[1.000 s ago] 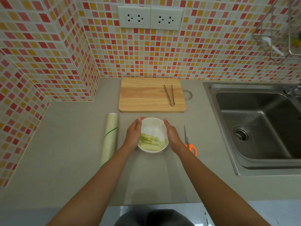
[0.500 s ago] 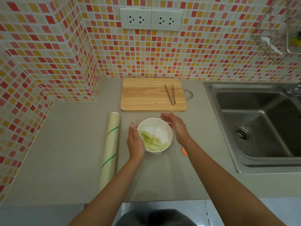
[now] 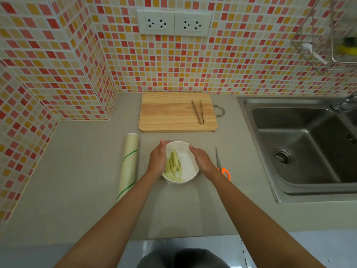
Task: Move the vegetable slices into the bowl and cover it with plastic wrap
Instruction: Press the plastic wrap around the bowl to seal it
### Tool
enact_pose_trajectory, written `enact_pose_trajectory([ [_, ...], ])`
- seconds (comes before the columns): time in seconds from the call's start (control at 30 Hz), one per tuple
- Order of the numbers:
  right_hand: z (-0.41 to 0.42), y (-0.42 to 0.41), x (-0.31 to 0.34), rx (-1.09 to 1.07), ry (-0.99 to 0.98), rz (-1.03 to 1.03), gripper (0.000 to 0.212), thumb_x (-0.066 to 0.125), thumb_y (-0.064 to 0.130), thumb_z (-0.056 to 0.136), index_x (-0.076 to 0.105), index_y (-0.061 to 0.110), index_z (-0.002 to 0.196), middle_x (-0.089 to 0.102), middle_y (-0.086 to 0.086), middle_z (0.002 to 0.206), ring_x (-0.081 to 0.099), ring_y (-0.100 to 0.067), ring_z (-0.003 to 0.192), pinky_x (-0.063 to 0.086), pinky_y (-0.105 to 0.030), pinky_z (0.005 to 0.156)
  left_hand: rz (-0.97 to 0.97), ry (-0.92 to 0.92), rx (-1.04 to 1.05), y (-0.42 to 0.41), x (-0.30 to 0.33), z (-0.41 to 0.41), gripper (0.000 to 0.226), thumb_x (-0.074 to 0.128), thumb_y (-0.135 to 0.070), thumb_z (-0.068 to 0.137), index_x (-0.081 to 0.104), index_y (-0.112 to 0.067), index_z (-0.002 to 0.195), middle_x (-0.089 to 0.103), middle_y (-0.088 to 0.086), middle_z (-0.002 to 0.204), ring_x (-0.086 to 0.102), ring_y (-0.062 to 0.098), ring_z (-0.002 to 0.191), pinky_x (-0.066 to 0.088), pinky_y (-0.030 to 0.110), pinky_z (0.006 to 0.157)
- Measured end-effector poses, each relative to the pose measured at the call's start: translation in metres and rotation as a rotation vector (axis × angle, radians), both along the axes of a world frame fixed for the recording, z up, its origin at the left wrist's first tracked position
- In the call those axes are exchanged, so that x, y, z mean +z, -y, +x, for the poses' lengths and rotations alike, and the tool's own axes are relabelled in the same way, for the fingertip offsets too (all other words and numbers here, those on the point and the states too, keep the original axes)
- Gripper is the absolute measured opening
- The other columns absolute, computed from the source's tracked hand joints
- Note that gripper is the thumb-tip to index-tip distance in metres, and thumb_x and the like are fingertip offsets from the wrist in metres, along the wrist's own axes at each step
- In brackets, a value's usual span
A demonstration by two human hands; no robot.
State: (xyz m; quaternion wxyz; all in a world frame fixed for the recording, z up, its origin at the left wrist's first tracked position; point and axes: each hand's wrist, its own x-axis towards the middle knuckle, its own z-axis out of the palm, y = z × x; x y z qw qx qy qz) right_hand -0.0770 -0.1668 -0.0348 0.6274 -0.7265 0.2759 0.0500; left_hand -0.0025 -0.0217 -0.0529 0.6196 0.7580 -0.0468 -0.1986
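Note:
A white bowl (image 3: 188, 167) stands on the grey counter and holds several pale green vegetable slices (image 3: 173, 165), lying lengthwise along its left half. My left hand (image 3: 157, 161) presses flat against the bowl's left side, fingers pointing away from me. My right hand (image 3: 202, 161) rests against the right rim in the same way. A clear sheet of plastic wrap (image 3: 183, 209) lies on the counter from the bowl to the front edge. I cannot tell whether it also covers the bowl. The plastic wrap roll (image 3: 128, 165) lies left of the bowl.
Behind the bowl is a wooden cutting board (image 3: 173, 113) with metal tongs (image 3: 199, 113) on its right part. Orange-handled scissors (image 3: 219, 161) lie just right of my right wrist. A steel sink (image 3: 301, 147) fills the right side, with a wire rack (image 3: 328, 35) above it.
The bowl has been turned, so the slices now lie lengthwise instead of crosswise. My hands moved round its rim and are back at its left and right sides.

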Motion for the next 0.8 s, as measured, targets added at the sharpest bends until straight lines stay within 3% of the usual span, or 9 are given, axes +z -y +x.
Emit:
enact_pose_trajectory([
  [0.13,-0.001,0.004,0.001,0.045,-0.148,-0.010,0.070,0.025,0.060,0.095,0.068,0.006,0.107,0.070,-0.011,0.105,0.065,-0.024,0.098,0.047,-0.037,0.092,0.033,0.040,-0.163,-0.003,0.007,0.009,0.064,0.018,-0.062,0.094,0.066,-0.027,0.116,0.066,-0.007,0.120,0.058,0.010,0.114,0.041,0.023,0.093],
  [0.2,0.001,0.006,0.004,0.042,-0.171,-0.092,0.079,0.019,0.065,0.093,0.069,0.004,0.103,0.071,-0.012,0.104,0.065,-0.026,0.099,0.045,-0.039,0.094,0.025,0.077,-0.127,-0.002,0.013,0.014,0.065,0.018,-0.061,0.094,0.056,-0.023,0.132,0.055,-0.004,0.137,0.047,0.009,0.128,0.031,0.023,0.105],
  [0.27,0.006,0.008,0.005,-0.026,-0.114,-0.141,0.080,0.018,0.062,0.095,0.068,0.000,0.098,0.071,-0.015,0.102,0.065,-0.028,0.097,0.046,-0.039,0.089,-0.053,0.081,0.117,-0.002,0.015,0.007,0.058,0.021,-0.051,0.099,0.049,-0.019,0.138,0.050,0.000,0.143,0.042,0.011,0.134,0.026,0.024,0.110],
  [0.37,0.014,0.012,0.003,-0.153,0.015,0.041,0.066,0.024,0.056,0.098,0.065,0.007,0.114,0.066,-0.013,0.117,0.061,-0.022,0.104,0.044,-0.034,0.090,-0.183,-0.063,0.543,-0.005,0.004,-0.034,0.055,0.024,-0.046,0.100,0.047,-0.015,0.139,0.046,0.003,0.147,0.041,0.012,0.135,0.027,0.029,0.115],
  [0.47,0.016,0.012,-0.003,-0.133,0.045,0.201,0.059,0.028,0.056,0.097,0.063,0.014,0.118,0.065,-0.006,0.121,0.060,-0.019,0.111,0.044,-0.034,0.099,-0.230,-0.221,0.591,0.002,-0.008,-0.074,0.056,0.026,-0.046,0.100,0.049,-0.009,0.135,0.049,0.008,0.144,0.045,0.021,0.133,0.031,0.036,0.115],
  [0.6,0.008,0.005,-0.018,-0.172,-0.025,0.258,0.051,0.034,0.055,0.096,0.073,0.025,0.083,0.076,0.003,0.088,0.070,-0.012,0.083,0.052,-0.030,0.074,-0.269,-0.277,0.562,0.014,-0.006,-0.071,0.051,0.026,-0.043,0.101,0.047,-0.014,0.137,0.052,0.001,0.136,0.049,0.016,0.126,0.037,0.027,0.104],
  [0.7,0.001,0.003,-0.021,-0.232,-0.010,0.232,0.050,0.029,0.050,0.099,0.069,0.022,0.087,0.072,0.000,0.091,0.066,-0.014,0.085,0.050,-0.028,0.071,-0.284,-0.338,0.514,0.015,-0.005,-0.055,0.050,0.025,-0.043,0.102,0.057,-0.013,0.126,0.062,0.005,0.121,0.059,0.018,0.107,0.043,0.026,0.089],
  [0.8,-0.007,0.004,-0.024,-0.304,0.019,0.234,0.042,0.031,0.041,0.102,0.065,0.019,0.095,0.068,0.004,0.089,0.063,-0.011,0.084,0.048,-0.024,0.069,-0.227,-0.339,0.382,0.011,-0.005,-0.044,0.048,0.023,-0.045,0.101,0.063,-0.021,0.113,0.065,0.004,0.114,0.062,0.018,0.101,0.046,0.025,0.080],
])
